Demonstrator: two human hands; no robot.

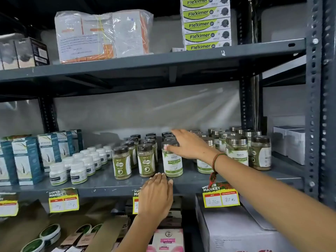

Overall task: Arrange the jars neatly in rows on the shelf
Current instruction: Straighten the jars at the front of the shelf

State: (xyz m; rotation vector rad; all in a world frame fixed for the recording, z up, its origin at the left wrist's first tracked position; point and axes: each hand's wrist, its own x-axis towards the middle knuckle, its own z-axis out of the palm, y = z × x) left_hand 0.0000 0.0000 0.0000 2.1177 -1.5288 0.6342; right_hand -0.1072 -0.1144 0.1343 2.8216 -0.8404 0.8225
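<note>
A silver-lidded jar with a white and green label (172, 164) stands at the front of the grey middle shelf (101, 186). My right hand (189, 144) grips its top, thumb on the front of the lid and fingers reaching over behind it. My left hand (156, 195) lies flat on the shelf's front edge, fingertips at the jar's base. To the left, dark-lidded green jars (121, 162) stand in rows running back. To the right is a cluster of silver-lidded jars (237, 151), partly hidden by my right arm.
Small white bottles (78, 171) and teal boxes (27, 160) fill the shelf's left part. White boxes (289, 142) sit at far right beside the steel upright (314, 106). Yellow price tags (221, 197) hang on the front edge. A large white carton (236, 230) sits below.
</note>
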